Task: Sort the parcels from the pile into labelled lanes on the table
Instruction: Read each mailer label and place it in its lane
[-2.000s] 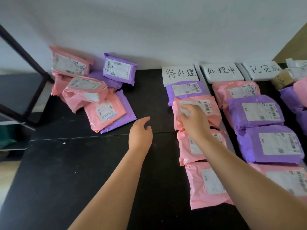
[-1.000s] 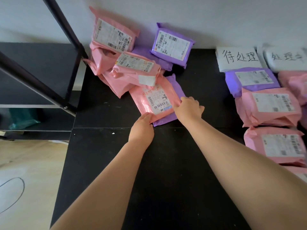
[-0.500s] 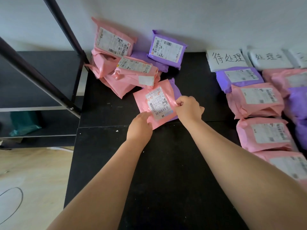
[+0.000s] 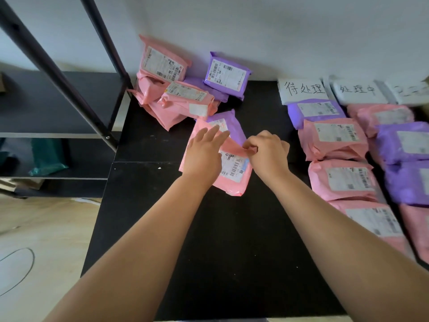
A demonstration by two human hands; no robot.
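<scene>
A pink parcel (image 4: 234, 176) with a white label lies on the black table (image 4: 220, 252), drawn toward me from the pile. My right hand (image 4: 267, 154) pinches its upper right edge. My left hand (image 4: 204, 154) rests flat on its left part, fingers straight. A purple parcel (image 4: 228, 124) lies just behind it, partly under my left fingers. The pile (image 4: 183, 98) of pink and purple parcels leans against the wall at the back left. Two lanes of parcels run down the right side under handwritten paper labels (image 4: 303, 90).
A black metal shelf frame (image 4: 58, 73) stands left of the table, with a teal bag (image 4: 46, 156) on a low shelf. The wooden floor (image 4: 34, 252) shows at the lower left. A third label is at the far right edge.
Both hands pulled the pink parcel off the pile toward me, which uncovered the purple one beneath. My left hand shifted from the parcel's lower corner onto its top.
</scene>
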